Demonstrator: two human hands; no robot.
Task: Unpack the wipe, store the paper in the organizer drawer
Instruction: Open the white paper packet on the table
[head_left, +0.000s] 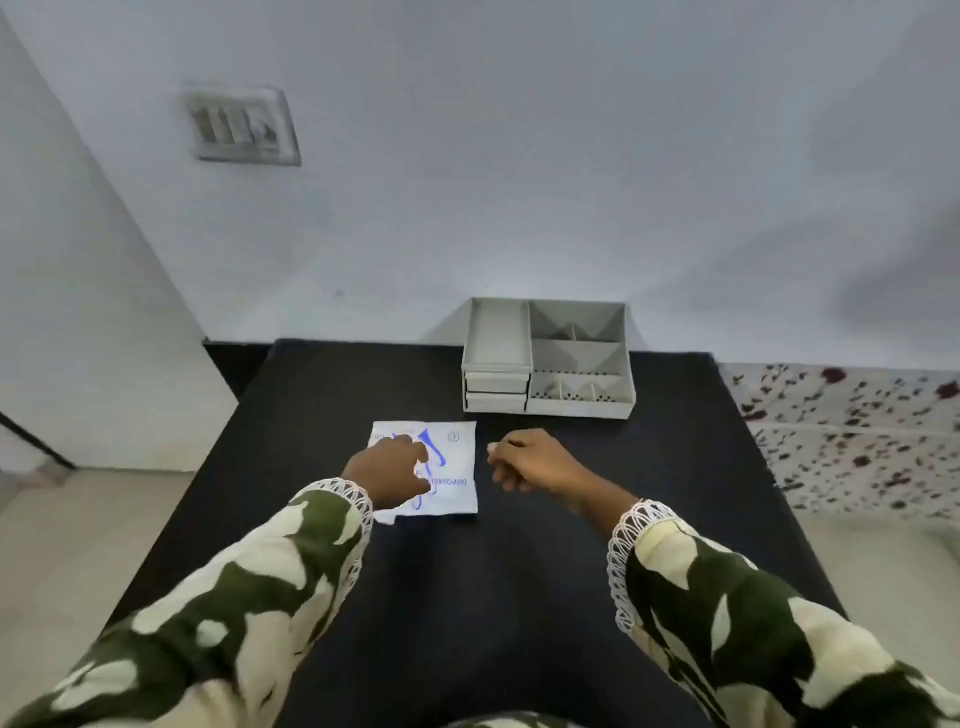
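Observation:
A flat white wipe packet (451, 467) with blue print lies on the black table (467, 597), near its middle. My left hand (389, 470) rests on the packet's left part, fingers spread over it and covering some of the print. My right hand (530, 460) hovers just right of the packet, fingers curled in and holding nothing. The grey organizer (548, 358) stands at the table's far edge against the wall, with two closed drawers (496, 392) stacked at its front left and open compartments on top and to the right.
A white wall rises behind the table, with a switch plate (244, 127) high on the left. A speckled cloth surface (852, 431) lies to the right of the table. Pale floor shows on both sides.

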